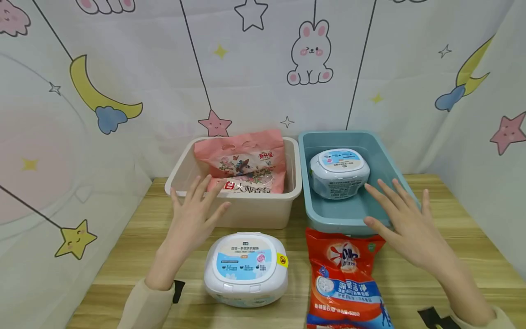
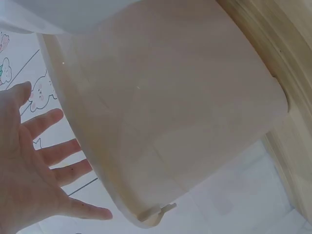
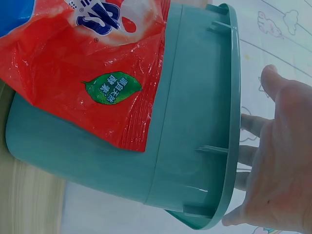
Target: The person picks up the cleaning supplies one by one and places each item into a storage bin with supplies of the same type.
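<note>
My left hand [image 1: 193, 221], fingers spread and holding nothing, hovers at the front left of the cream bin [image 1: 246, 212]. Inside that bin stands a pink detergent bag [image 1: 246, 160]. With fingers likewise spread, my right hand [image 1: 407, 228] is over the front right of the blue bin [image 1: 370, 214], which holds a white lidded tub [image 1: 339, 173]. A second white tub [image 1: 246, 269] with a blue label sits on the table between my forearms. To its right lies a red detergent bag [image 1: 345, 283], its top edge against the blue bin's front wall [image 3: 195, 122].
The bins stand side by side on a wood-grain table [image 1: 123, 274]. Behind them hangs a white cloth [image 1: 255, 68] printed with rabbits, stars and moons, and it also rises at both sides.
</note>
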Demonstrator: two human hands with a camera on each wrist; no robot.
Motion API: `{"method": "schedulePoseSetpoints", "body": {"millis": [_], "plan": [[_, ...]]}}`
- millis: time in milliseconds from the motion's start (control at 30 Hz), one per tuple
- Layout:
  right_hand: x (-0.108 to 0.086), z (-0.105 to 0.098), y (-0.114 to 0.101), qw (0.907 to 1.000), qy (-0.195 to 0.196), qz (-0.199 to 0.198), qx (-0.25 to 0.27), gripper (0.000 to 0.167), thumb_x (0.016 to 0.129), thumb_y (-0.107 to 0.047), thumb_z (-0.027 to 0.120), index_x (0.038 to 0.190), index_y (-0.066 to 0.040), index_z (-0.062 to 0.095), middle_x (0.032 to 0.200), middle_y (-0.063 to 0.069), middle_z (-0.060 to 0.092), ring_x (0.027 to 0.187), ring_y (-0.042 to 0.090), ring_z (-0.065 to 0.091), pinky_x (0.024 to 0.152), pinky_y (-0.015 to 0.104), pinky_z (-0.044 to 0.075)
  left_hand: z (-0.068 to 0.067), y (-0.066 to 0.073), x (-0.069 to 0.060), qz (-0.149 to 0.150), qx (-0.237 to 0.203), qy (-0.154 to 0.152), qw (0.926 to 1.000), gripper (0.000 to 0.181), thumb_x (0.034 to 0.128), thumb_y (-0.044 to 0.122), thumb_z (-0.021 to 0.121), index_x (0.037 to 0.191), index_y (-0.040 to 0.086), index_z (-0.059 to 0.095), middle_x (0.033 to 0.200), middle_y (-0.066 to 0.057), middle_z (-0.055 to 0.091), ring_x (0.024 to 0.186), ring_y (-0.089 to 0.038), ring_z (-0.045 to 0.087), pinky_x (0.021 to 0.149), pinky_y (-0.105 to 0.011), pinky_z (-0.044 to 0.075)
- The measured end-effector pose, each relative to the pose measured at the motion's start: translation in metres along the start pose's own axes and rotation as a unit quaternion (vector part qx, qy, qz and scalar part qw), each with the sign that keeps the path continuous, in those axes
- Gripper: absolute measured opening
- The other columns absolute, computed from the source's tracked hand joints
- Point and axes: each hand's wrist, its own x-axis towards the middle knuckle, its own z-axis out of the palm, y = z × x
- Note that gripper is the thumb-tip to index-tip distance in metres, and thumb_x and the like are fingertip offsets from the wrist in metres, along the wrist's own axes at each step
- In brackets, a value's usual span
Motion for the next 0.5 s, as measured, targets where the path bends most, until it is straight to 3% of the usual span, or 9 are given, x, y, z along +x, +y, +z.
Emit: {"method": "schedulePoseSetpoints", "body": {"millis": [300,500], "plan": [[-0.005,0.0,-0.003,0.9997,0.012,-0.012,0.018,0.066,0.095,-0.042,0.055,0.152,-0.029,0.025,0.158,0.016,0.026,0.148,0.041,0.009,0.11,0.063,-0.023,0.003,-0.005,0.0,0.047,0.008,0.07,0.9965,0.052,0.0943,0.04,0.057,0.142,0.024,0.044,0.15,-0.015,0.04,0.141,-0.035,0.031,0.109,-0.075,0.004],[-0.011,0.001,-0.008,0.9994,0.023,-0.019,0.018,0.065,0.094,-0.039,0.059,0.151,-0.03,0.029,0.157,0.015,0.029,0.148,0.041,0.014,0.112,0.062,-0.021,0.004,-0.01,-0.001,0.059,0.017,0.093,0.9938,0.053,0.0926,0.037,0.06,0.141,0.021,0.046,0.146,-0.016,0.045,0.139,-0.034,0.035,0.109,-0.074,0.009]]}}
